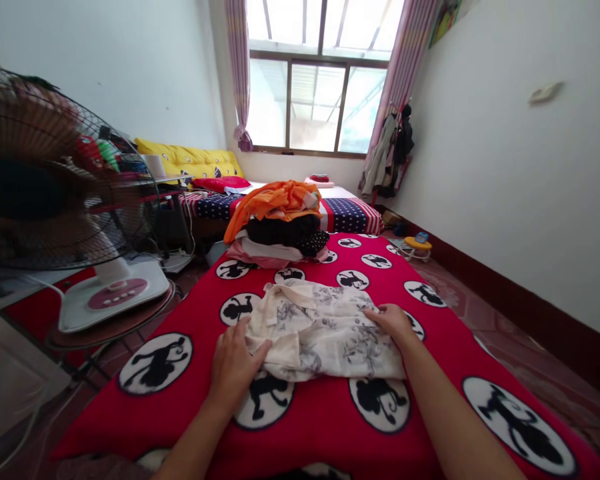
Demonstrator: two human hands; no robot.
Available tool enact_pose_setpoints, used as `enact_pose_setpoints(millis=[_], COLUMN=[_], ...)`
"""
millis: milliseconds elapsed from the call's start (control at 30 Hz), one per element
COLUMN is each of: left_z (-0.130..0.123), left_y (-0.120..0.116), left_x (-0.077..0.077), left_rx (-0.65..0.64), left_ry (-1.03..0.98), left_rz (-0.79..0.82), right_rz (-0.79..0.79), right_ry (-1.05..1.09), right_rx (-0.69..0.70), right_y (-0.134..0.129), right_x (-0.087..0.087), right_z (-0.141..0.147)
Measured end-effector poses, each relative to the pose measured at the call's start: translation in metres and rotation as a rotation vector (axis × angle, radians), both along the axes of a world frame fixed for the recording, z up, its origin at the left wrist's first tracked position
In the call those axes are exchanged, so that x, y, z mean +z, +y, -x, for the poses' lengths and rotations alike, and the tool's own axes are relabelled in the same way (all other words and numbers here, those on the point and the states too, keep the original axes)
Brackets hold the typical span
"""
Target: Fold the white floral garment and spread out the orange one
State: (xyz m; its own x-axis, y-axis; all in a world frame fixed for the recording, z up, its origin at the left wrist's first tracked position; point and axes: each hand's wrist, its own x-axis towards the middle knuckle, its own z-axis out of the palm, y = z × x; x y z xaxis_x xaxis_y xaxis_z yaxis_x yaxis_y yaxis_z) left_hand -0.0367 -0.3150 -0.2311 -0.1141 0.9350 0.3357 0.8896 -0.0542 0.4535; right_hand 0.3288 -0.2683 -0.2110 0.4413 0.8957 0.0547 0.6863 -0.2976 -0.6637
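- Nearest is a red blanket (330,430) with white circles, each holding a black monkey figure; it covers the broad surface under the clothes.
- The left hand (233,363) is at the left edge of the pale garment (335,333), its thumb spread apart from its fingers, both touching the cloth.
- The right hand (396,325) touches the garment's right part, thumb and fingertips close together; whether they pinch the fabric I cannot tell.
- The garment, cream with grey floral print and small buttons, lies flat on the blanket between the hands, its left part plainer and partly folded over.
- To the left, a fan (113,287) with a white base stands on a round stool (153,312), beside the blanket.
- Just beyond the garment sits a clothes pile (280,230): orange on top, black in the middle, white and pink at the bottom.
- To the right, on the tiled floor, is a small yellow stool (418,245) with a blue item on it.
- Farther back is a bed (353,208) with a star-and-stripe edge, a red pillow (223,185) and a long yellow cushion (195,160).
- Clothes hang (383,153) near the right curtain (405,60).
- Farthest is the window (315,107).
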Motion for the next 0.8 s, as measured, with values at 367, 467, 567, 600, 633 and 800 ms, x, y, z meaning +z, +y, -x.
enact_pose_setpoints(millis=[367, 467, 567, 600, 633, 800], left_z=[-0.015, -0.011, -0.010, -0.009, -0.008, 0.011], left_y=[0.043, 0.080, 0.112, 0.120, 0.124, 0.107], left_x=[0.022, 0.044, 0.057, 0.056, 0.051, 0.014], left_rx=[-0.488, -0.487, -0.381, -0.313, -0.239, 0.004], left_ry=[-0.245, -0.260, -0.289, -0.305, -0.329, -0.466], left_rz=[0.084, -0.065, -0.173, -0.152, -0.107, 0.044], right_rz=[-0.023, -0.139, -0.167, -0.151, -0.142, 0.101], right_ry=[0.323, 0.568, 1.064, 1.181, 1.261, 1.091], right_rx=[0.111, 0.005, -0.035, -0.017, 0.009, 0.140], right_y=[-0.028, -0.057, -0.093, -0.105, -0.115, -0.142], right_x=[0.004, 0.000, -0.009, -0.011, -0.014, -0.015], right_z=[0.013, 0.036, 0.079, 0.093, 0.105, 0.102])
